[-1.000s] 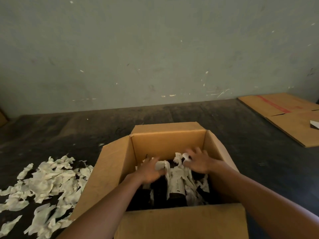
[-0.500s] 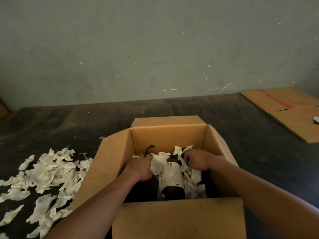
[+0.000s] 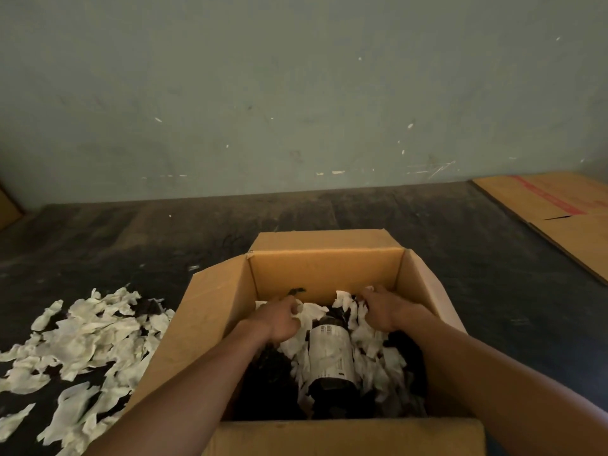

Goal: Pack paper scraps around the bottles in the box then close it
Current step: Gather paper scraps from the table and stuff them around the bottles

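Note:
An open cardboard box [image 3: 217, 311] stands on the dark floor with its flaps up. Inside lies a dark bottle [image 3: 330, 360] with a white label, neck pointing away from me. White paper scraps [image 3: 368, 343] are stuffed around it. My left hand [image 3: 279, 320] is inside the box left of the bottle's neck, fingers curled on scraps. My right hand [image 3: 381, 311] is inside on the right, fingers bent into the scraps near the far wall. The box's left inner side is dark and I cannot tell what lies there.
A loose pile of white paper scraps [image 3: 82, 343] is spread on the floor left of the box. Flattened cardboard [image 3: 559, 212] with a red stripe lies at the right by the grey-green wall [image 3: 296, 93].
Both hands have moved apart from the middle of the box toward its sides. The labelled bottle, half covered before, now shows between them with scraps pushed to either side.

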`<move>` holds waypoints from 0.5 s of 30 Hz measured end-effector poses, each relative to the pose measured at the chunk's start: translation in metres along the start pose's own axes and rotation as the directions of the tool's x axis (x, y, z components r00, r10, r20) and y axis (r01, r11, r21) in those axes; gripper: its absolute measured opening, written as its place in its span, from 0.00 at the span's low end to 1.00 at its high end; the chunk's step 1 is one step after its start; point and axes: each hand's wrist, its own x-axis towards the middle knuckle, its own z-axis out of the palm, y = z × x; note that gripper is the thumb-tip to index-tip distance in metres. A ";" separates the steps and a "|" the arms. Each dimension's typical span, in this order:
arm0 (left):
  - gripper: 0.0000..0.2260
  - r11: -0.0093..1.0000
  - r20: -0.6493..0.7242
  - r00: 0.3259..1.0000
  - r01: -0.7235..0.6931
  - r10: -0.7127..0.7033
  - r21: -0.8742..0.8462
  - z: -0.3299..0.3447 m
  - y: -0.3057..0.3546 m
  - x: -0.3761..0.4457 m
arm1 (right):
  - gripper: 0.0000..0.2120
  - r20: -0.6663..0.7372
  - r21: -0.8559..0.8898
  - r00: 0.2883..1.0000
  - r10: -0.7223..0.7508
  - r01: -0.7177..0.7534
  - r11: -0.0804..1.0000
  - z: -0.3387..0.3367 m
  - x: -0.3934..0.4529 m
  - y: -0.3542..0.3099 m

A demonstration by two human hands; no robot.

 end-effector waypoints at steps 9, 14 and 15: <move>0.42 0.977 0.364 0.929 -0.023 -0.058 0.213 0.054 -0.023 0.017 | 0.42 0.275 -0.263 0.961 0.033 0.042 0.964 0.035 0.015 0.002; 0.51 0.983 0.298 0.954 -0.083 0.031 0.164 0.025 -0.018 0.002 | 0.60 0.290 -0.214 0.957 0.005 0.060 0.975 -0.019 -0.022 -0.014; 0.53 0.971 0.326 0.945 -0.069 -0.011 0.231 0.024 -0.016 -0.005 | 0.62 0.325 -0.288 0.946 0.011 0.088 0.954 -0.015 -0.030 -0.017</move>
